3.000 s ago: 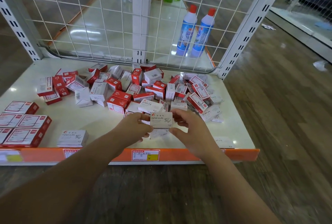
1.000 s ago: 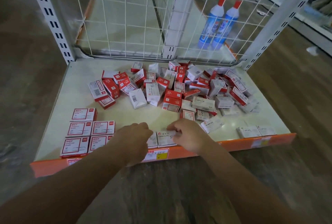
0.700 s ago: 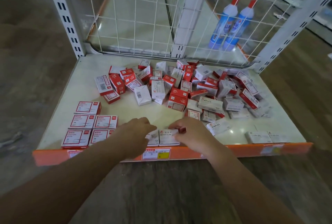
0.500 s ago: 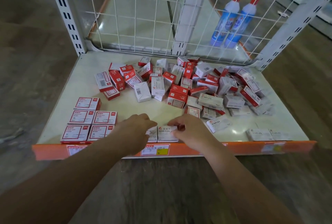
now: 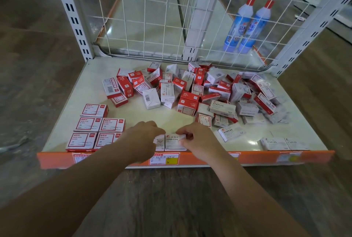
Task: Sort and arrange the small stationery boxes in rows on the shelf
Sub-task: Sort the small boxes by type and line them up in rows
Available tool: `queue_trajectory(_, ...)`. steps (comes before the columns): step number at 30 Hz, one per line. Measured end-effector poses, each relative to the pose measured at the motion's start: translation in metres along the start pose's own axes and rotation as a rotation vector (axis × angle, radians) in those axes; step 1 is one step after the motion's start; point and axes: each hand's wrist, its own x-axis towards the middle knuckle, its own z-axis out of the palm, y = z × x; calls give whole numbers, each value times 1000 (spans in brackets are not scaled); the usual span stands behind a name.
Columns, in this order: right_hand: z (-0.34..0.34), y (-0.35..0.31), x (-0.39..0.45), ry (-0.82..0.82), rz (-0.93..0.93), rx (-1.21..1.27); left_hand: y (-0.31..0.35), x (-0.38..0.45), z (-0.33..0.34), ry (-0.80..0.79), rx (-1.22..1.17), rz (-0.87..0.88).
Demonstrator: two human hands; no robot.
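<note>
The white paper-clip box (image 5: 175,142) lies flat at the shelf's orange front lip (image 5: 257,157), long axis running left to right, pinched at its right end by the right hand (image 5: 198,139). The left hand (image 5: 142,139), fingers curled, touches the neighbouring white box (image 5: 159,142) directly left. Beyond both hands sprawls the unsorted pile (image 5: 200,92); bare shelf stays free to the right, before two white staples boxes (image 5: 283,144).

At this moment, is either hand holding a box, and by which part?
The right hand pinches the white paper clips box by its far right corner. The left hand rests on the neighbouring box.
</note>
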Motion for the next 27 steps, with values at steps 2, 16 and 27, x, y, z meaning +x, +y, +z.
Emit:
queue_trajectory(2,0,1,0,0,-2,-1,0,0,-1,-11,2,2)
queue_trajectory(16,-6,22,-9,167,2,92,11,1,11,136,-21,-13)
queue_trajectory(27,-15,56,-10,374,204,100,33,10,13,155,100,104)
